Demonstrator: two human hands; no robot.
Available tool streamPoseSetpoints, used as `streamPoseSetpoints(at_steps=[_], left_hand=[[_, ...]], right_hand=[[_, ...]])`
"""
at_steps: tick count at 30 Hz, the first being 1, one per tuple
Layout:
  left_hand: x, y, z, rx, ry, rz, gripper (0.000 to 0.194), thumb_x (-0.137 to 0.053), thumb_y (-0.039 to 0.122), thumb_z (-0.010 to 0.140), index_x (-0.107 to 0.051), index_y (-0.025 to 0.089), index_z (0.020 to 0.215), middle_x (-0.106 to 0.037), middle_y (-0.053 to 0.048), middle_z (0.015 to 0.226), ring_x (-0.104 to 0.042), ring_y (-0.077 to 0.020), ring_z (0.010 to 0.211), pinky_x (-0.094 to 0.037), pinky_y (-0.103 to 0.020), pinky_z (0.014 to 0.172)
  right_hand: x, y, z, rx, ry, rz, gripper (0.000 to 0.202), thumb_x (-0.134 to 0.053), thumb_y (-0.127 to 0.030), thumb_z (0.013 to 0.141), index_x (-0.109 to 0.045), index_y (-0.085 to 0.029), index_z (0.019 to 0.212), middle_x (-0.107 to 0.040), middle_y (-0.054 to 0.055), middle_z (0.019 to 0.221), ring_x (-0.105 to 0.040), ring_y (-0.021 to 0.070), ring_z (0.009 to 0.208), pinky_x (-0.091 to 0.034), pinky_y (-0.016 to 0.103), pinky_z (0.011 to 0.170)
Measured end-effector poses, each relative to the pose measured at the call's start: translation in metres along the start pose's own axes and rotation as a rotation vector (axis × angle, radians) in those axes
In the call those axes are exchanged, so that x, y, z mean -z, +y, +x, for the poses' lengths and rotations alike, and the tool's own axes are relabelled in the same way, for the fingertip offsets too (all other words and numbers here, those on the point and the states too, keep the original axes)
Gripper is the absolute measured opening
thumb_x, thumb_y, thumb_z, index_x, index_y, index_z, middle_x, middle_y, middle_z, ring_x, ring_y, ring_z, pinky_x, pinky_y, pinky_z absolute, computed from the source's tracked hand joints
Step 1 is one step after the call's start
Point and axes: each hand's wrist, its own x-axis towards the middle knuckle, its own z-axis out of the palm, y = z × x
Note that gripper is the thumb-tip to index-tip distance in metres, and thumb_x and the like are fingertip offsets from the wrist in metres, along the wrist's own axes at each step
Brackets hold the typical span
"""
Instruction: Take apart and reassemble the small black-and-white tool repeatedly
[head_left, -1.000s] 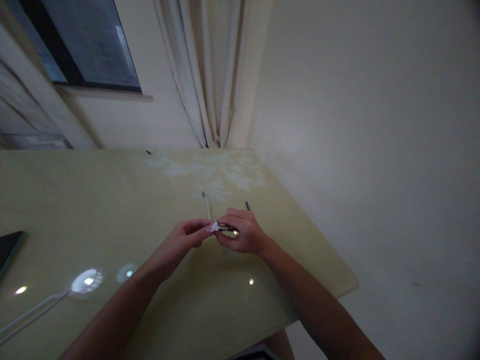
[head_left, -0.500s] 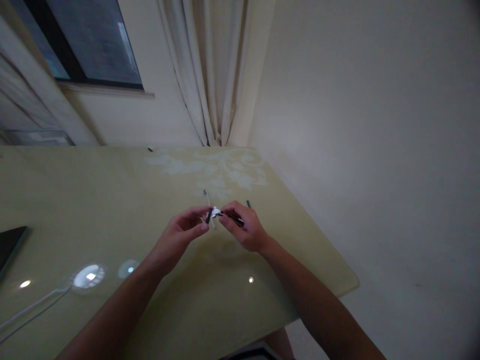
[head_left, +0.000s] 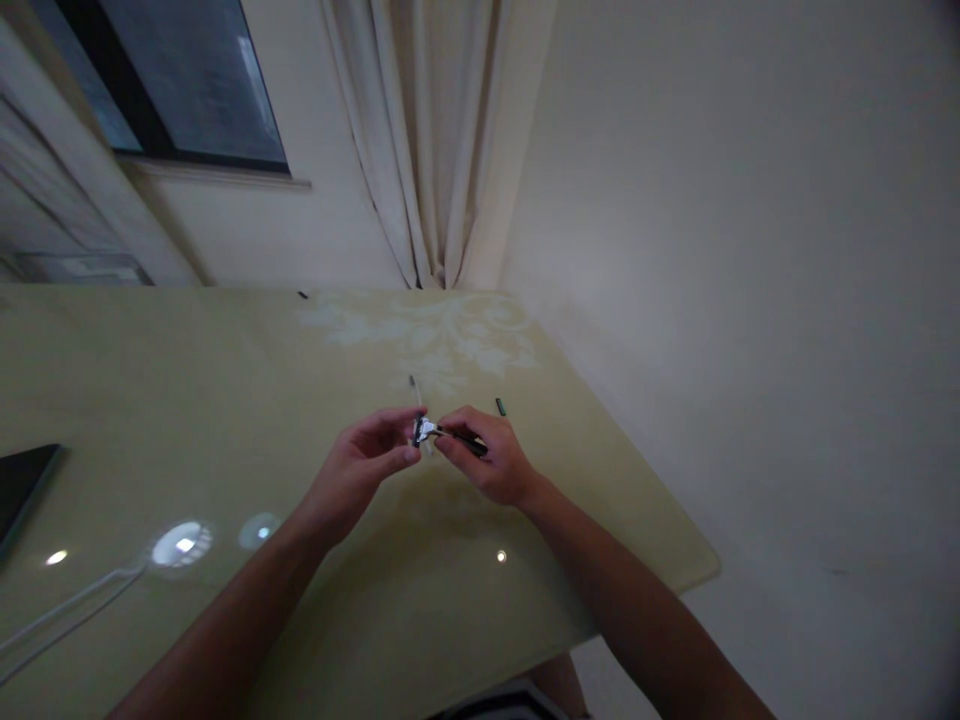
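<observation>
Left-hand fingers, bunched at the tip a second earlier, had parted: above the tabletop (head_left: 225, 400), the left hand (head_left: 360, 458) held the razor-like tool (head_left: 427, 429) by its head's ends, while the right hand (head_left: 491, 462) pinched the handle (head_left: 472, 443), presumably for steadiness.

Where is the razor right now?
In the head view, the razor is below and slightly left of centre, over the table, handle in the right hand, head between the fingers of the left hand.
</observation>
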Motion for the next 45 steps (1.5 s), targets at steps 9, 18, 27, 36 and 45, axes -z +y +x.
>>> streamPoseSetpoints(at_steps=[9,18,27,36,45], left_hand=[[0.000,0.000,-0.001,-0.018,0.019,0.010,0.046,-0.097,0.026,0.063,-0.085,0.027,0.108,-0.079,-0.004,0.096,-0.067,-0.0165,0.084,-0.056,-0.028,0.078],[-0.005,0.011,-0.003,-0.092,0.033,0.111,0.039,-0.095,0.023,0.063,-0.087,0.027,0.100,-0.065,0.001,0.079,-0.062,-0.0135,0.076,-0.054,-0.025,0.071],[-0.003,0.010,-0.002,-0.132,0.018,0.217,0.039,-0.094,0.027,0.066,-0.086,0.025,0.104,-0.066,-0.001,0.079,-0.063,-0.0150,0.075,-0.054,-0.027,0.070],[0.004,0.003,0.002,-0.117,-0.019,0.274,0.046,-0.085,0.041,0.080,-0.078,0.025,0.122,-0.069,-0.002,0.090,-0.064,-0.0150,0.080,-0.053,-0.026,0.074],[0.016,-0.041,0.011,-0.438,-0.130,1.212,0.048,-0.071,0.048,0.092,-0.069,0.030,0.137,-0.066,-0.012,0.136,-0.060,-0.0329,0.116,-0.047,-0.050,0.101]], right_hand=[[0.002,0.003,0.002,0.104,-0.011,-0.036,0.027,-0.062,-0.039,0.103,-0.077,-0.018,0.108,-0.068,0.005,0.078,-0.058,0.0162,0.068,-0.047,0.030,0.068],[0.004,0.004,0.003,0.104,-0.071,0.008,0.027,-0.063,-0.037,0.104,-0.079,-0.017,0.111,-0.069,0.006,0.081,-0.060,0.0162,0.070,-0.048,0.029,0.069],[0.007,0.011,0.005,0.074,-0.085,0.011,0.031,-0.063,-0.042,0.103,-0.080,-0.017,0.110,-0.073,0.008,0.085,-0.063,0.0171,0.073,-0.050,0.030,0.071],[0.008,0.011,0.009,-0.023,-0.047,0.030,0.030,-0.065,-0.043,0.101,-0.078,-0.017,0.101,-0.070,0.005,0.080,-0.060,0.0145,0.070,-0.045,0.027,0.067],[0.082,0.079,0.019,-0.441,0.374,-0.266,0.030,-0.068,-0.045,0.090,-0.072,-0.017,0.082,-0.070,0.005,0.075,-0.060,0.0161,0.066,-0.042,0.027,0.063]])
